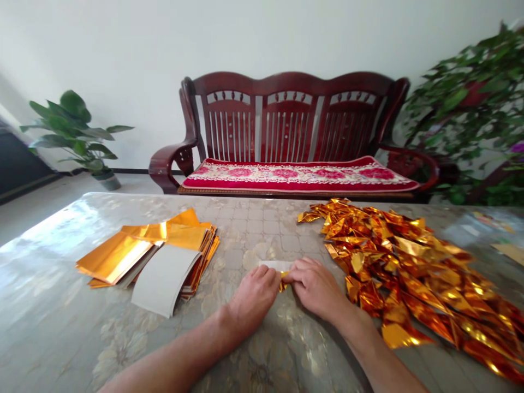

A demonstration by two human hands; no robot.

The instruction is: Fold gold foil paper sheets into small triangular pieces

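Both hands meet over the middle of the table, closed on one sheet of gold foil paper [277,265] whose pale back faces up along the far edge. My left hand [258,292] grips its left part, knuckles up. My right hand [314,284] pinches the right part, and a bit of gold shows between the two hands. Fingers cover most of the sheet, so its exact fold is hidden. Left of the hands lies a fanned stack of flat gold paper sheets [118,254], one with its grey back up. To the right spreads a large heap of folded gold paper pieces [405,262].
A patterned cover lies over the table [229,338]. Beyond its far edge stands a dark red wooden bench [286,128] with a floral cushion [282,174]. Potted plants [76,134] flank it. A clear plastic bag [475,229] lies at the far right.
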